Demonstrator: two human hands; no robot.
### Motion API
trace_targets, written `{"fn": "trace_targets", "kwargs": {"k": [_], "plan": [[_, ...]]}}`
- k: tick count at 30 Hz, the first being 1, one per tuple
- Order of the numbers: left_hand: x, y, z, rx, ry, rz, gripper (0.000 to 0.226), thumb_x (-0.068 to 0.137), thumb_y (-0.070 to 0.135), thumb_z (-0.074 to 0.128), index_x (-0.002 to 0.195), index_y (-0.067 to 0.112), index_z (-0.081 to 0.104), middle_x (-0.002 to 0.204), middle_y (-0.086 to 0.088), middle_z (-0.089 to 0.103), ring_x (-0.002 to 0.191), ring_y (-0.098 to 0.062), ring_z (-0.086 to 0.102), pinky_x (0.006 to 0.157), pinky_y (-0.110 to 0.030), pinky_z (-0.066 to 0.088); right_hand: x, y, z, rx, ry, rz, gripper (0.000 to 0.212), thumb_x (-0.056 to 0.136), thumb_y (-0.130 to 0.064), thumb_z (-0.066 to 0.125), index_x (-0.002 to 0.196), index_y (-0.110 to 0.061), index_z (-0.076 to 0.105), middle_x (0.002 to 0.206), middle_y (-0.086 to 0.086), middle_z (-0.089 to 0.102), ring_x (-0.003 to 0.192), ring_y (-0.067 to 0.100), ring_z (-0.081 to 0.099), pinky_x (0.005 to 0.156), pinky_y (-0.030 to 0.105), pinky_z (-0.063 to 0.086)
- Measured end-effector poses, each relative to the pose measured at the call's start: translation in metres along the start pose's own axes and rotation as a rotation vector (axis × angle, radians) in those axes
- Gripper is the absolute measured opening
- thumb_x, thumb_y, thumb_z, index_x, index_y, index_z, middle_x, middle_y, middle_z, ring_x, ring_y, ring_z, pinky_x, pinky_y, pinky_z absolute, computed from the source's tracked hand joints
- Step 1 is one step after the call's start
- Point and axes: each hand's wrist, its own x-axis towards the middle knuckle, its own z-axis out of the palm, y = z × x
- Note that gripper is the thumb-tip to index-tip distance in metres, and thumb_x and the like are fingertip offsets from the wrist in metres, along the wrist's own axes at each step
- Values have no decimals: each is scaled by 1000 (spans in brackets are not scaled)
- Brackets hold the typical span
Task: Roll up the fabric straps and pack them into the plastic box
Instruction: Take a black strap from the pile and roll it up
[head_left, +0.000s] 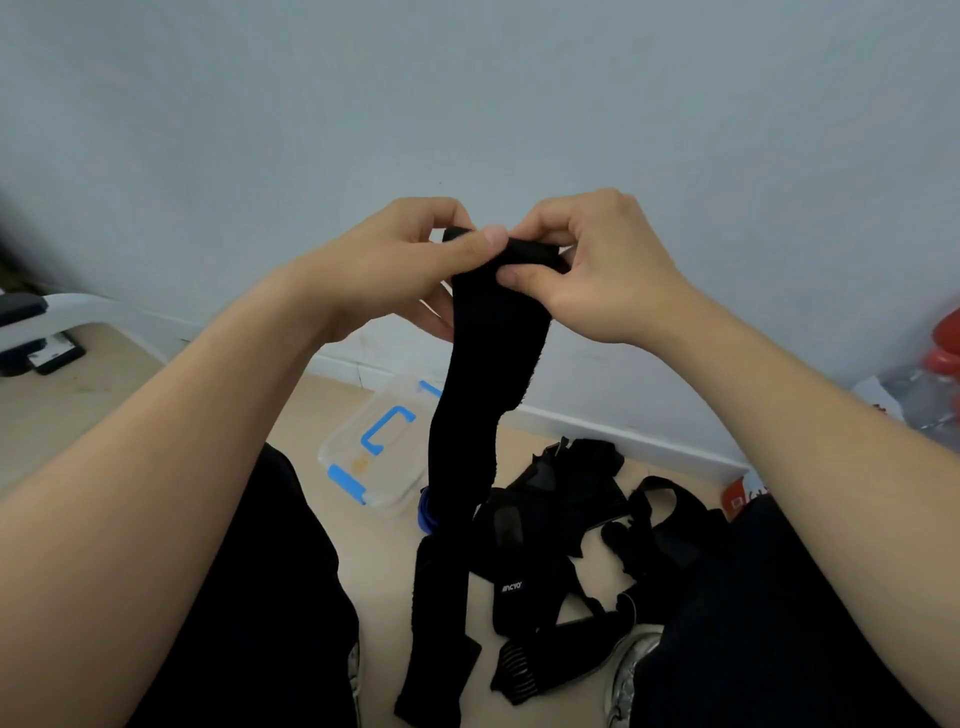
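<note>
A long black fabric strap (483, 384) hangs from both of my raised hands down to the floor between my legs. My left hand (405, 265) pinches its top end with thumb and fingers. Beside it, my right hand (597, 265) pinches the same folded top edge. A clear plastic box (374, 447) with blue clips and a blue handle on its lid lies on the floor beyond the strap. A heap of other black straps (571, 551) lies on the floor at the right of the hanging one.
A white wall with a baseboard stands close behind the box. A phone (54, 356) lies at the far left by a white frame. Red objects and a clear bag (930, 379) sit at the right. My dark trouser legs and shoes flank the heap.
</note>
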Motion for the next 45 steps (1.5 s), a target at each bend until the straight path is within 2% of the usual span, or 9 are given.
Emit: {"fn": "trace_targets", "kwargs": {"k": [6,12,17,20,26,30,38,42,45], "plan": [[6,1,5,-132,33,-18,31,105,41,69,94,12,69,90,-14,79,80,-28,80,73,-35,64,1,7,-1,-92,62,-85,15,90,-23,81,105,-20,83,92,-6,81,86,18,74,80,39,60],[12,-4,0,-146,85,-33,13,96,20,82,101,9,77,96,-20,82,86,-30,82,76,-35,66,6,19,-4,-24,-179,-59,22,106,-27,68,123,-20,80,103,-2,81,87,14,77,77,35,65],[15,-5,4,-152,115,95,14,92,11,86,104,11,78,104,-26,79,94,-36,80,84,-41,67,10,28,-3,40,-337,39,40,114,-41,52,114,-3,65,81,6,64,66,17,61,68,38,54],[16,-5,6,-76,140,198,15,91,18,85,105,16,81,108,-28,76,103,-44,76,95,-50,64,10,26,1,190,-349,123,48,115,-42,48,119,6,57,84,7,43,74,21,43,64,33,41],[19,-2,-2,-283,-7,189,42,112,43,51,123,12,78,124,-19,75,114,-36,71,92,-40,62,10,18,2,331,-267,140,32,118,-29,44,126,-3,60,83,-1,55,71,11,53,64,22,46],[21,-7,-4,-361,-82,159,42,112,38,49,129,8,74,135,-23,72,122,-43,66,96,-42,62,8,16,0,363,-303,187,32,118,-30,42,137,-8,56,106,14,59,93,26,55,83,46,47],[23,-7,0,-379,21,222,29,104,34,59,109,15,81,110,-11,81,105,-25,76,87,-33,62,6,9,-5,651,-351,270,51,119,-41,30,140,-6,60,129,31,65,108,35,60,95,52,51],[20,-4,2,-389,8,266,27,103,34,60,106,18,81,108,-7,80,103,-22,76,87,-32,62,10,11,-10,727,-393,306,74,116,-49,32,145,17,47,112,24,51,91,41,34,78,46,37],[17,-2,0,-350,-43,239,25,109,28,58,112,15,79,116,-15,75,110,-34,70,90,-44,63,9,12,-13,773,-395,315,56,116,-39,41,142,7,60,129,24,69,111,44,68,96,45,57]]}}
